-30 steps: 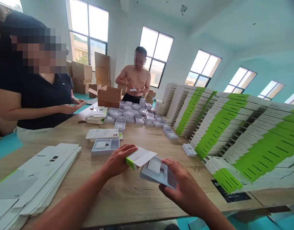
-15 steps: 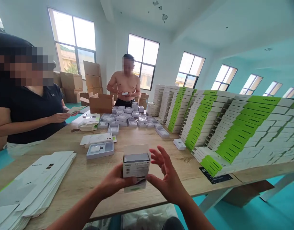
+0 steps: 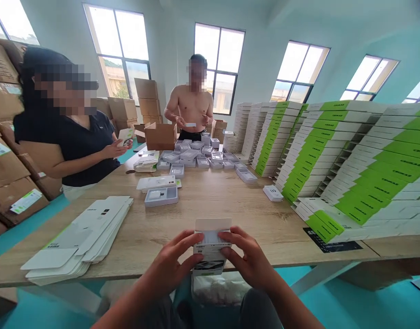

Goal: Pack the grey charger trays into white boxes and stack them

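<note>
A small white printed carton (image 3: pixel 210 258) is held upright near the table's front edge, its top flap raised on the far side. My left hand (image 3: pixel 177 258) pinches its left side, thumb on the near face and fingers at the top opening. On the right side my right hand (image 3: pixel 247 256) grips it the same way, fingertips at the opening. A pale insert shows between the fingertips inside the mouth. Beyond the hands lies a grey tray with a white piece in it (image 3: pixel 162 196), beside a flat white carton (image 3: pixel 155 183).
Flattened cartons (image 3: pixel 82 228) are piled at the left. Tall stacks of white and green boxes (image 3: pixel 309 151) line the right side, with a small white box (image 3: pixel 273 193) before them. Many trays (image 3: pixel 192 155) lie farther back. Two co-workers stand across and to the left, holding small items.
My right hand, apart and spread before, has closed on the carton's right side. My left fingers have moved up to its opening. The view has turned and tilted down.
</note>
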Motion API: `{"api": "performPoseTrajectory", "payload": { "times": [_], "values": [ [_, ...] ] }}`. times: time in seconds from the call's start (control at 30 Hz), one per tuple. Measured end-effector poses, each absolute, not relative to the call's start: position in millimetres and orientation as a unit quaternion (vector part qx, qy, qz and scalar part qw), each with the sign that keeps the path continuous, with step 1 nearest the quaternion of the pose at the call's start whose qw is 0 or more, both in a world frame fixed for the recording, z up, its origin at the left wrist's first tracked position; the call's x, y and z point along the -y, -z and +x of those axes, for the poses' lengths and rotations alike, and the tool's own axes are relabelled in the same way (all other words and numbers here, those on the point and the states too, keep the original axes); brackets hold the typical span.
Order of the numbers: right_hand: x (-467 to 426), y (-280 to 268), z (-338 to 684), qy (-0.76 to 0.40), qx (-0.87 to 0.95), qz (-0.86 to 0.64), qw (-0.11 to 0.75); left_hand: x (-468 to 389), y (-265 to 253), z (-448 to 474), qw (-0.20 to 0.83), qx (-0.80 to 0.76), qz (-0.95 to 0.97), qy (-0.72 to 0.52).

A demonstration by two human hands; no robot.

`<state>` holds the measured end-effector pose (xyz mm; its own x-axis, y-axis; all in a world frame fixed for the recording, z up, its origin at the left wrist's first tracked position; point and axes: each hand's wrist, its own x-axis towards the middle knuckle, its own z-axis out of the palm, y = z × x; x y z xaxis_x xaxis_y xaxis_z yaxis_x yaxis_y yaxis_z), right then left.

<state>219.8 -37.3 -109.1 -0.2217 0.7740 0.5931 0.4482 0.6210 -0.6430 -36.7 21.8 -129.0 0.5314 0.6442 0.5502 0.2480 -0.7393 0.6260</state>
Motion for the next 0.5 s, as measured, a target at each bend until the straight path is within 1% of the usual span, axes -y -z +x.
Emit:
{"api": "performPoseTrajectory", "payload": {
  "times": [0.07,0.13,0.27,0.37,0.43,0.5],
  "values": [
    [36,98,220,-0.18,0.77,-0.384,0.476,-21,112,-40,0.212,-0.263,0.866,-0.37],
    [35,92,220,-0.162,0.776,-0.379,0.477,-18,100,-41,0.193,-0.26,0.876,-0.359],
    [34,91,220,-0.064,0.786,-0.369,0.493,-14,94,-35,0.144,-0.243,0.871,-0.403],
    [35,93,220,-0.047,0.786,-0.34,0.514,-13,97,-31,0.129,-0.2,0.856,-0.459],
    [37,90,219,-0.039,0.798,-0.337,0.498,-11,95,-30,0.127,-0.176,0.857,-0.467],
    [40,83,218,-0.04,0.812,-0.355,0.463,-8,88,-31,0.128,-0.188,0.87,-0.438]
  ]
}}
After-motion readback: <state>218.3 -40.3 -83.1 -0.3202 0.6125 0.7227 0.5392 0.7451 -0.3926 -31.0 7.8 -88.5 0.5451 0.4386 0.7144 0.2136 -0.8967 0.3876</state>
